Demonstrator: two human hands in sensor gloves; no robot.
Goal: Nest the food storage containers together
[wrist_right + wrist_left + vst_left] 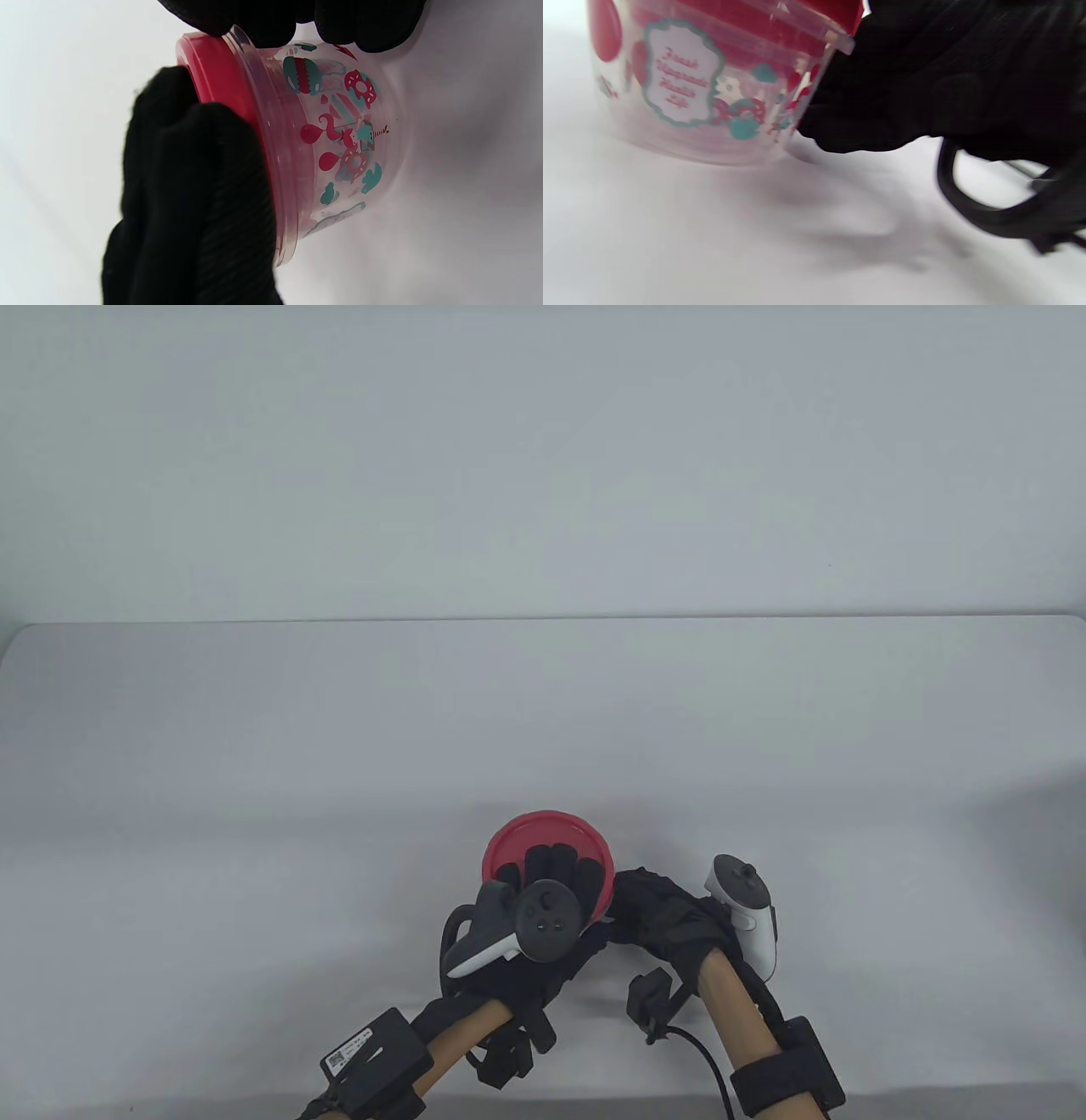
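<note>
Container (pixel 550 861): sitting on surface (pixel 254 780), directly under left hand, beside right hand.
Left hand (pixel 543 899): pressing flat-fingered on red lid (pixel 216 80).
Right hand (pixel 670 912): gripping the side wall.
Handling: probably light, stiff, slick plastic; gripping below the rim.

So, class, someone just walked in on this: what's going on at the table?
A person in black sensor gloves is handling a clear printed container with a red lid, which stands on the white table. The left hand lies over the lid, fingers spread across its top. The right hand holds the container's side, below the rim. The lid is on, and no second container is in view, so no nesting has happened yet.
</note>
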